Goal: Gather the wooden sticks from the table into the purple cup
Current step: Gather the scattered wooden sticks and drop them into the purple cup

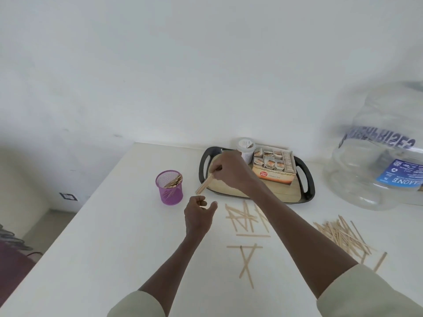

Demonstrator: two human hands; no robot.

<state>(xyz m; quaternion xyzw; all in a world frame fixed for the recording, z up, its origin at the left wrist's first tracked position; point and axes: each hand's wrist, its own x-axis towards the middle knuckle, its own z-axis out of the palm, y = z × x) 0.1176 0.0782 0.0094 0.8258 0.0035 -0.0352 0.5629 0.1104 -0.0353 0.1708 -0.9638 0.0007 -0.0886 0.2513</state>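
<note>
Biggest obstacle: water jug (375, 152) at far right, well clear of the carry path, no worry unless the elbow swings wide. Desk (119, 236) has lots of bare room on the left and in front of the purple cup (169, 187); its left edge runs diagonally not far past the cup, so a hard knock could send the cup that way. Black tray (307, 179) with tea box (273, 167) and small jar (245, 148) sits just right of the cup; the right hand (229, 170) hovers over its left end, fingers pinched round a small bundle of sticks (204, 186), lower tips angled down toward the cup but not yet over the rim. Main risks, as I judge it: the mesh cup is light and already part full, so long sticks catching the rim or the ones inside could tip it or bounce out; loose pinch could fan the bundle and drop some onto the tray. Left hand (198, 216) is loosely curled, empty, near the cup but not touching; could steady it. Still on the desk: crossed sticks (243, 219) centre, a larger pile (343, 234) right, several strays (247, 261) nearer.
</note>
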